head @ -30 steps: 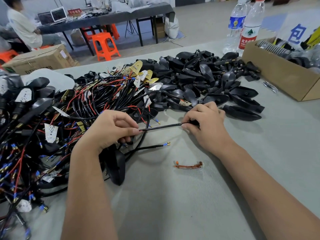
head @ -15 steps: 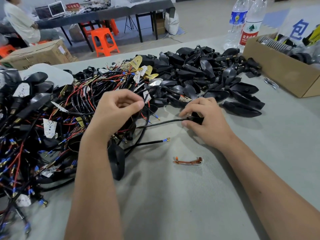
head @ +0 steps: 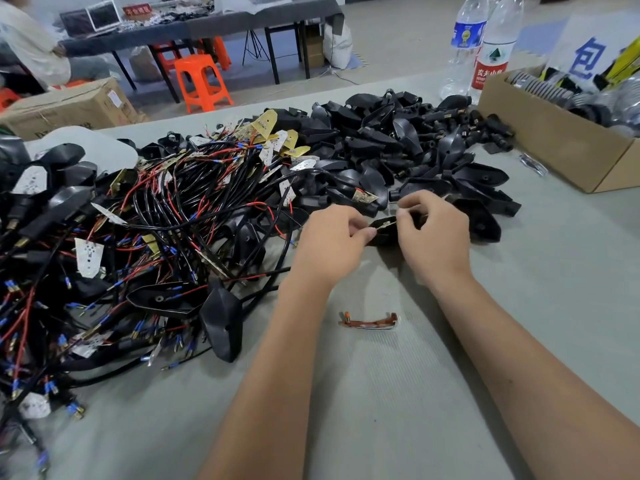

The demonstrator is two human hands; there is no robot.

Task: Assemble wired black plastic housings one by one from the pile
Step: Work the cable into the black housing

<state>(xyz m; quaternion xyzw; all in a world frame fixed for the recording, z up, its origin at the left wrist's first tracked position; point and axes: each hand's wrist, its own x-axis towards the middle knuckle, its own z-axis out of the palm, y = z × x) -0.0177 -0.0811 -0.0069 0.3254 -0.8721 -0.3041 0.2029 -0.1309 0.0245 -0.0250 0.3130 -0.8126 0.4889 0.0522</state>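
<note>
2 hands, left hand (head: 332, 242) and right hand (head: 434, 230), pinch 1 black housing (head: 382, 233) between them.

A small orange-brown clip (head: 369, 321) lies on the grey mat (head: 398, 393). Two clear water bottles (head: 485, 46) stand beside an open cardboard box (head: 554, 140) at the far right. Behind the table are an orange plastic stool (head: 201, 81), a closed carton (head: 69, 107) and a laptop (head: 102, 14) on a dark table (head: 207, 26).

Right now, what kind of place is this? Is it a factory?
Probably a small assembly workshop. A big pile of black plastic housings and tangled wired parts covers the work table, a cardboard box holds more parts, and another person sits at a second table.
</note>
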